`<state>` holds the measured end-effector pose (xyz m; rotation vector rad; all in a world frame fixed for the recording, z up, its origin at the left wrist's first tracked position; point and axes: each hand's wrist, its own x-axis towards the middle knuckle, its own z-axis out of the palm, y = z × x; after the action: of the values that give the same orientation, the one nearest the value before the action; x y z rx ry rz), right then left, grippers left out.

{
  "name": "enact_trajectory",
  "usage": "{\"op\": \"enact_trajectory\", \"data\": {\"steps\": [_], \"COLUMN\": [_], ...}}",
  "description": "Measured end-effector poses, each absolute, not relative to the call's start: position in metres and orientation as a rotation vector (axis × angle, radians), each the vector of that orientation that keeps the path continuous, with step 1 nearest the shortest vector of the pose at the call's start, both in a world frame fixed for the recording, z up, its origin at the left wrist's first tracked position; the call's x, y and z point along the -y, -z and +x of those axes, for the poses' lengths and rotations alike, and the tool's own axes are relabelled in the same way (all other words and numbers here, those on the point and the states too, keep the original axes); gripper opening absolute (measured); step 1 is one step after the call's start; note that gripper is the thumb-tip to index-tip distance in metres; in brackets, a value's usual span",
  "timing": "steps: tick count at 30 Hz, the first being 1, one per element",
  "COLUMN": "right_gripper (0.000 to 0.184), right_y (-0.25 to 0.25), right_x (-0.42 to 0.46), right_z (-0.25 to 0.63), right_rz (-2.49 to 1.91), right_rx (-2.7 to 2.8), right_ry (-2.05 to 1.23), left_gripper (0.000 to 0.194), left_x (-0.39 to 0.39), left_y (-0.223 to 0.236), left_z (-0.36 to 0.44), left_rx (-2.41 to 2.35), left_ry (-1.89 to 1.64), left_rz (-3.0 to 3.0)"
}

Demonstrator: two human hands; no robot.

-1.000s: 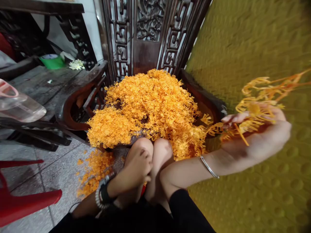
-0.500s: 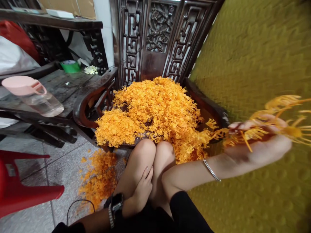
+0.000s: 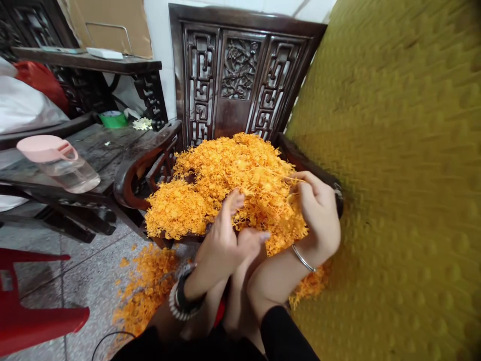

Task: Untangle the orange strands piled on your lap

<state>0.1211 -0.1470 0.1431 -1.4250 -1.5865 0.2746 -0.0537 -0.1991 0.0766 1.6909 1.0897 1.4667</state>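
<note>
A large heap of orange, spidery flower-like pieces (image 3: 229, 165) covers the seat of the dark carved wooden chair (image 3: 235, 113). My right hand (image 3: 317, 205) is at the heap's right side, thumb and fingers pinched on a thin orange flower-like piece (image 3: 298, 179), partly lost against the pile behind it. My left hand (image 3: 229, 240) hovers over my knees at the front of the heap. Its fingers are extended and the thumb stands apart, with nothing in it. Some motion blur softens the left fingertips.
More orange pieces (image 3: 146, 281) lie on the floor at lower left. A red plastic stool (image 3: 37, 321) stands beside them. On the dark bench are a pink-lidded bottle (image 3: 71, 168) and green tape (image 3: 113, 119). A yellow-green textured panel (image 3: 394, 175) rises along the right.
My right hand has come in from the far right, where it held a clump of orange pieces, to the heap. My left hand has lifted off my leg and opened. The view has tilted up slightly.
</note>
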Motion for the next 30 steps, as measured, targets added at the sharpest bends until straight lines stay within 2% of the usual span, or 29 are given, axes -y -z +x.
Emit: {"op": "enact_trajectory", "data": {"steps": [5,10,13,15,19,22,26,30], "right_gripper": [0.029,0.027,0.053,0.06,0.043,0.03,0.015,0.011], "right_y": [-0.147,-0.141,-0.141,-0.144,-0.149,-0.147,-0.145,-0.149], "right_x": [0.143,0.14,0.144,0.149,0.151,0.142,0.132,0.134], "right_z": [0.106,0.113,0.117,0.115,0.105,0.096,0.088,0.083], "right_rz": [-1.277,-1.203,-1.118,-1.018,-1.031,-1.113,-0.947,-0.887], "right_rx": [1.711,1.782,1.815,1.676,1.4,1.464,1.444,1.354], "right_ry": [-0.326,-0.382,-0.49,-0.464,-0.286,-0.36,-0.51,-0.515], "left_gripper": [0.079,0.037,0.033,0.032,0.029,0.031,0.028,0.03], "left_x": [0.127,0.092,0.09,0.091,0.094,0.097,0.105,0.114], "left_y": [-0.125,-0.149,-0.158,-0.157,-0.141,-0.131,-0.127,-0.124], "left_z": [-0.046,-0.053,-0.053,-0.05,-0.041,-0.036,-0.034,-0.039], "left_rx": [-1.201,-0.988,-0.911,-0.83,-0.756,-0.734,-0.623,-0.76], "left_ry": [-1.857,-1.767,-1.754,-1.719,-1.5,-1.397,-1.374,-1.518], "left_rz": [1.394,1.555,1.648,1.666,1.639,1.619,1.655,1.379]}}
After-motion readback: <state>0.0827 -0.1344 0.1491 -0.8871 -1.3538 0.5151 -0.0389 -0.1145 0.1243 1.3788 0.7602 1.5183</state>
